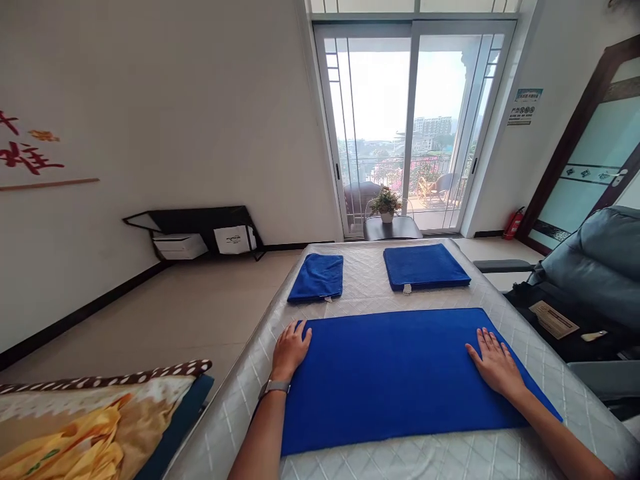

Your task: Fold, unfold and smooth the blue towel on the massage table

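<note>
A blue towel (390,380) lies spread flat across the quilted white mattress (360,273). At its far left corner rests my left hand (291,348), fingers loosely bent along the edge and gripping nothing that I can see. My right hand (495,363) lies flat on the towel near its right edge, fingers stretched out. Beyond the spread towel sit two folded blue cloths: a smaller one (317,277) on the left and a larger folded stack (425,265) on the right. Each shows a white tag at its near edge.
A chair (393,229) with a potted plant (386,203) stands past the mattress, before the sliding glass door. At lower left is bedding with a yellow cloth (75,443). A dark armchair (595,267) stands at right; a black rack (200,220) with boxes leans along the left wall.
</note>
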Demonstrator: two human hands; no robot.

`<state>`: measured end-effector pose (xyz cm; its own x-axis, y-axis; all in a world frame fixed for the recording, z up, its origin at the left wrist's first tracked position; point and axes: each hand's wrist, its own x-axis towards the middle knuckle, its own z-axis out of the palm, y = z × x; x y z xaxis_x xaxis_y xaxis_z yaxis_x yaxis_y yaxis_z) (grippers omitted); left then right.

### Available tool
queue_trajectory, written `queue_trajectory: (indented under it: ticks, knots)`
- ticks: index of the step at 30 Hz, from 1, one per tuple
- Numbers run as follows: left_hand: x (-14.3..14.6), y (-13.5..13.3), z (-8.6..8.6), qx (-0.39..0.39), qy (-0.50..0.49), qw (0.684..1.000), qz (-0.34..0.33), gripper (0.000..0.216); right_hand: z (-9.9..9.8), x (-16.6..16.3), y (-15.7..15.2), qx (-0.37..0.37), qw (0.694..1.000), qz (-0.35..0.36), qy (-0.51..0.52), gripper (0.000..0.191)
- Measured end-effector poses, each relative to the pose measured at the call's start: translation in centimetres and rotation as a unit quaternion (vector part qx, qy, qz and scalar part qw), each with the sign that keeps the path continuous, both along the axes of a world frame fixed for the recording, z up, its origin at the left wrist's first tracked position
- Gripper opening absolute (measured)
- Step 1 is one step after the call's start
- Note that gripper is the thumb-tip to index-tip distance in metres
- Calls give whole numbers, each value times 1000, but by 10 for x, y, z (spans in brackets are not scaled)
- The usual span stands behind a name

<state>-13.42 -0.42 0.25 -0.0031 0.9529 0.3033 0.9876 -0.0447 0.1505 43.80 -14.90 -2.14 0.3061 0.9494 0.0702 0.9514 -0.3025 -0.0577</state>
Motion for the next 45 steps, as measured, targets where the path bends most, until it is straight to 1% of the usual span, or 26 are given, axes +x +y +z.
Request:
queue_trajectory:
  ticks: [2,5,8,11,12,14,15,17,20,22,24,25,27,29,31,33,36,40,43,45]
  knots:
    - [-1,1,-1,1,2,1000,-2,51,-3,25,-5,7,1000,-8,-3,88]
    - [-1,1,-1,1,8,1000,-6,51,0,41,-11,5,1000,-14,-3,86]
    - [-1,1,0,0,14,1000,-5,51,7,37,-11,3,999,-31,-12,85]
    - [0,0,1,2,6,1000,-4,51,19,10,-7,27,999,-34,-23,83]
    - [0,1,1,4,1,1000,-4,51,24,-6,-5,36,999,-23,-23,83]
    - [1,1,0,6,-3,1000,-2,50,36,-49,-2,45,999,18,-8,82]
    - [1,1,0,7,-3,1000,-1,49,43,-76,-2,41,998,47,7,81]
    - [1,1,0,5,3,1000,0,49,55,-136,-4,18,990,126,52,80]
    - [0,0,-1,5,5,1000,-3,50,68,-227,-10,-19,959,254,122,78]
    - [0,0,-2,8,5,1000,-6,50,71,-276,-15,-32,934,319,158,78]
    - [-1,1,-3,10,7,1000,-7,50,68,-310,-18,-44,910,369,183,79]
    - [-1,1,-3,10,9,1000,-7,50,65,-321,-19,-48,901,387,191,81]
    - [-1,1,-3,8,12,1000,-7,50,59,-332,-19,-54,889,409,199,84]
    - [-1,1,-3,7,14,1000,-5,50,55,-330,-20,-53,887,413,198,84]
    - [0,0,-2,7,14,1000,-3,50,52,-320,-23,-53,891,407,193,83]
    - [0,0,-1,7,10,1000,-3,50,52,-303,-27,-57,899,394,184,81]
    - [0,0,-1,9,0,1000,-4,49,50,-267,-36,-59,918,359,159,78]
    - [-1,2,-4,14,-1,1000,-3,49,40,-203,-47,-46,953,275,117,77]
    - [-2,3,-6,12,0,1000,-4,51,25,-139,-55,-20,982,174,77,82]
    - [-2,4,-6,9,3,1000,-3,51,12,-91,-60,5,994,100,44,88]
